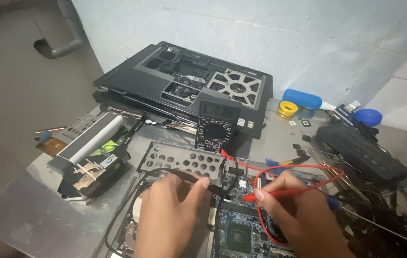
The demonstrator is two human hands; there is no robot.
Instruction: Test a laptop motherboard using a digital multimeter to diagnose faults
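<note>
Two hands: low over a blue circuit board [241, 229], both palm-down, wrists toward the camera.
Left hand [170, 215]: grip clamped on the black probe [215, 188], thumb and forefinger pinching it, tip aimed right at the board.
Right hand [294, 210]: grip clamped on the red probe [280, 193], lying across the fingers, tip pointing left, close to the black one.
Leads: red and black wires running back to the black multimeter [216, 126] propped upright behind the board.
Surface [31, 210]: metal, carrying an opened laptop chassis [189, 81] at the back.
Containers: yellow solder spool [288, 109] beside a blue cylinder [302, 99]; contents cannot be told.
</note>
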